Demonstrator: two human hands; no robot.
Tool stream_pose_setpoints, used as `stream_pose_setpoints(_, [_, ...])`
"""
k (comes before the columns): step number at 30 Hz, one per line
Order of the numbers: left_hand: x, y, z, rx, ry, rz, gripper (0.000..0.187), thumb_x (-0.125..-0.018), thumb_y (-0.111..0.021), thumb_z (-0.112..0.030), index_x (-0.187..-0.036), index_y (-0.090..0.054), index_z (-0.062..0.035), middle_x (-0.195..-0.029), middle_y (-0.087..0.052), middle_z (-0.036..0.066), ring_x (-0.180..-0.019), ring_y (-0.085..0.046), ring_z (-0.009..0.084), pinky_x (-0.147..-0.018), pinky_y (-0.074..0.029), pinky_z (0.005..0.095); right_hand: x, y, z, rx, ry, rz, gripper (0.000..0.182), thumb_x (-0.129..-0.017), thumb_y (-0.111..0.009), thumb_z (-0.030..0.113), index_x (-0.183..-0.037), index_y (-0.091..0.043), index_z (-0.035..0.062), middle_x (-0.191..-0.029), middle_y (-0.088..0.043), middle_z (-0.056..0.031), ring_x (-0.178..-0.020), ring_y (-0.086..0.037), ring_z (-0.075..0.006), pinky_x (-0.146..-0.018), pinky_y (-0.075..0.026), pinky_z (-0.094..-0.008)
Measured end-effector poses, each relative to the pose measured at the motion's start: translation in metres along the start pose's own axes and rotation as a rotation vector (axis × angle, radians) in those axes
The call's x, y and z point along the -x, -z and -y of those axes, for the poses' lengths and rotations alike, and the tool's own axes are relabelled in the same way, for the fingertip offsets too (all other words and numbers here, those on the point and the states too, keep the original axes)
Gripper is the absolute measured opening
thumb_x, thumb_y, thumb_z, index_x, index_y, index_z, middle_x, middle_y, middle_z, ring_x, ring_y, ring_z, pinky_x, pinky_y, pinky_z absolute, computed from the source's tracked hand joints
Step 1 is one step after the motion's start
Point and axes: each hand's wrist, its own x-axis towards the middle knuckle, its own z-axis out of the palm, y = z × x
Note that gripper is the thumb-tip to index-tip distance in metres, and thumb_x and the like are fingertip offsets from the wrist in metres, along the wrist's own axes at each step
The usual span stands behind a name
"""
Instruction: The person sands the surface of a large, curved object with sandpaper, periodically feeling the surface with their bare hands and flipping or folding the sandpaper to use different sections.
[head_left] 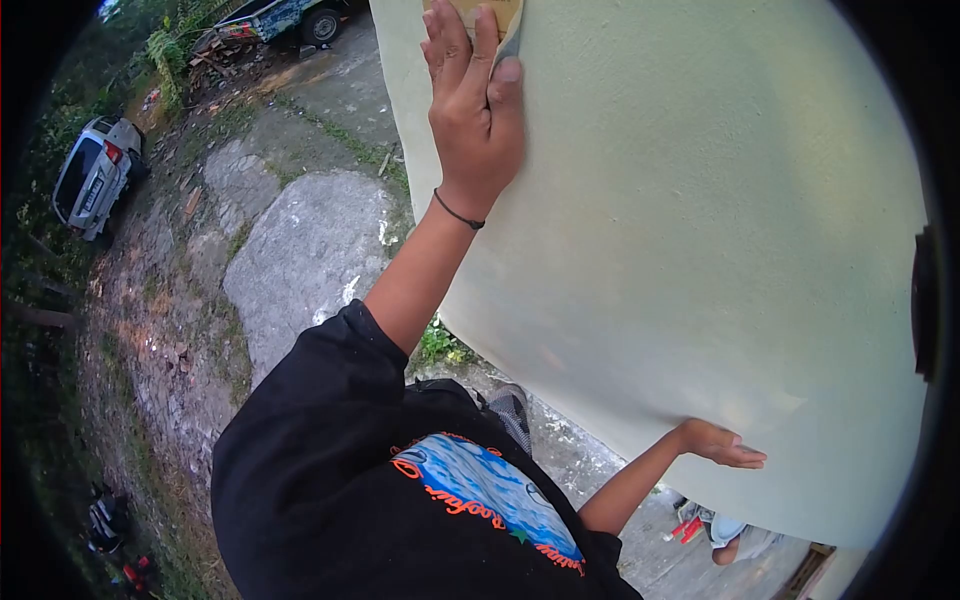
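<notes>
My left hand [478, 125], with a dark cord around its wrist, reaches up along a pale green-cream wall surface [700, 220]. Its fingers lie over a tan sheet that looks like sandpaper [466, 18], pressing it to the wall. One edge of the sheet curls up grey beside the thumb. Lower down, my right hand [718, 444] is beside the same wall with its fingers stretched out and nothing in them. The wall has faint mottled patches and small bumps.
Rough concrete [310, 235] and dirt ground stretch to the left. A silver car [97, 178] and a truck [275, 20] stand beyond. Red-and-white items [688, 528] lie near the wall's base, at lower right. A dark fixture [924, 305] sits at the wall's right edge.
</notes>
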Motion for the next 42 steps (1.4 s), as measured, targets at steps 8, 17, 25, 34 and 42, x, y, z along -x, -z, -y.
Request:
stream_pose_setpoints(8, [0.196, 0.03, -0.037, 0.067, 0.351, 0.367, 0.047, -0.093, -0.045, -0.011, -0.139, -0.041, -0.0018, -0.15, -0.019, 0.025, -0.142, -0.011, 0.0381, -0.113, -0.013, 0.0484, 0.002, 0.002, 0.006, 0.065, 0.007, 0.001, 0.069, -0.1, -0.018, 0.042, -0.142, -0.008, -0.0107, -0.149, -0.005, -0.0312, -0.14, -0.011, -0.04, -0.114, -0.015, -0.0473])
stream_pose_setpoints(17, [0.014, 0.004, 0.007, -0.044, 0.123, -0.037, 0.045, -0.099, -0.041, -0.016, -0.137, -0.038, 0.0057, -0.149, -0.026, 0.022, -0.142, -0.015, 0.0329, -0.114, -0.012, 0.041, -0.002, 0.004, 0.005, 0.06, -0.002, 0.011, 0.068, -0.1, -0.019, 0.041, -0.142, -0.008, -0.0103, -0.149, -0.005, -0.031, -0.14, -0.01, -0.0404, -0.114, -0.015, -0.047])
stream_pose_setpoints(25, [0.184, 0.033, -0.024, 0.042, 0.311, 0.384, 0.047, -0.093, -0.047, -0.007, -0.138, -0.041, -0.0018, -0.151, -0.02, 0.023, -0.142, -0.012, 0.0374, -0.114, -0.012, 0.0479, -0.002, 0.001, 0.002, 0.073, 0.028, 0.009, 0.066, -0.1, -0.019, 0.039, -0.142, -0.008, -0.0103, -0.149, -0.003, -0.031, -0.14, -0.012, -0.0405, -0.114, -0.016, -0.0474])
stream_pose_setpoints(34, [0.053, 0.0, -0.009, -0.04, 0.125, 0.057, 0.046, -0.096, -0.042, -0.011, -0.14, -0.036, 0.0027, -0.152, -0.018, 0.023, -0.142, -0.01, 0.0371, -0.114, -0.011, 0.0441, 0.0, 0.003, 0.007, 0.107, 0.013, 0.015, 0.066, -0.101, -0.017, 0.041, -0.143, -0.008, -0.0098, -0.149, -0.004, -0.0308, -0.14, -0.012, -0.0398, -0.114, -0.016, -0.047])
stream_pose_setpoints(42, [0.179, 0.013, -0.03, -0.043, 0.259, 0.277, 0.052, -0.09, -0.045, -0.005, -0.142, -0.036, -0.0023, -0.152, -0.015, 0.026, -0.141, -0.008, 0.0425, -0.113, -0.01, 0.051, 0.0, 0.002, 0.005, 0.063, 0.005, 0.013, 0.066, -0.101, -0.016, 0.04, -0.143, -0.007, -0.0093, -0.149, -0.005, -0.0297, -0.14, -0.011, -0.0392, -0.114, -0.016, -0.0464])
